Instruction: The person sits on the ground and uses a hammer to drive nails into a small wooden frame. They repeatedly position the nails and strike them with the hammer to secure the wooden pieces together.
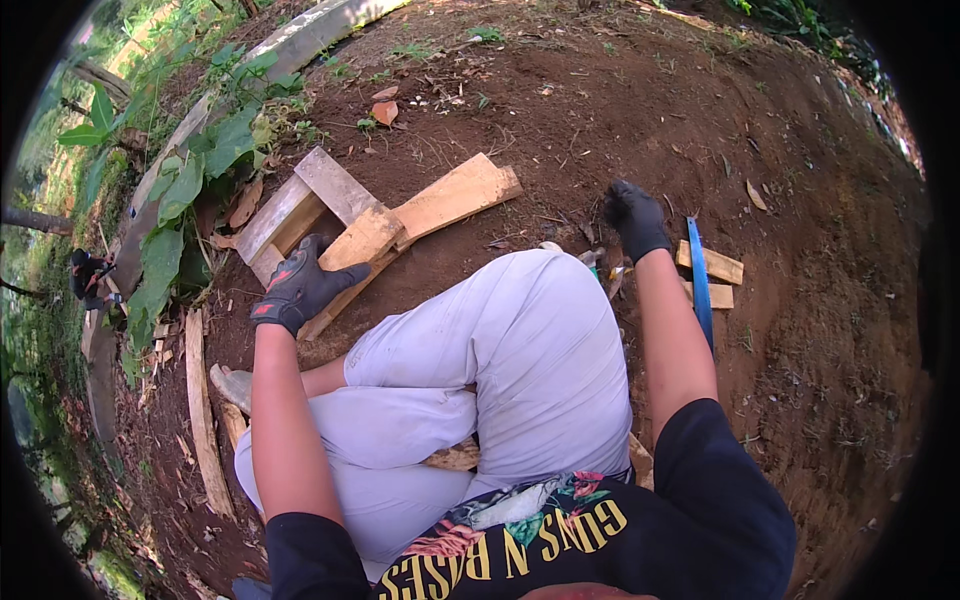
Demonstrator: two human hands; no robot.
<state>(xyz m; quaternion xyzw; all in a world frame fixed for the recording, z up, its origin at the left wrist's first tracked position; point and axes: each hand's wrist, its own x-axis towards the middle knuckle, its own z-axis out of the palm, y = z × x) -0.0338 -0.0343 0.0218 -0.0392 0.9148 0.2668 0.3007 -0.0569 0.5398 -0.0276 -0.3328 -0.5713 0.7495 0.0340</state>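
Observation:
An assembly of short wooden boards point(350, 240) lies on the soil in front of me to the left, some boards greyish and some pale orange. My left hand point(300, 285), in a dark glove, grips a near board of it, with the thumb stretched along the wood and the fingertips partly hidden inside. My right hand point(637, 218), gloved too, is held apart from the boards, right of my raised knee. Its fingers are curled; whatever may be in them cannot be made out. Beside my right forearm is a long blue strip-like tool point(700, 285), lying over two small wood blocks point(715, 263).
Long wood strips point(205, 410) and chips lie by my left foot point(232, 387). Large green leaves point(165, 260) and a concrete edge point(290, 45) border the left side. Brown soil point(820, 330) stretches to the right. Another person point(90, 275) is far left.

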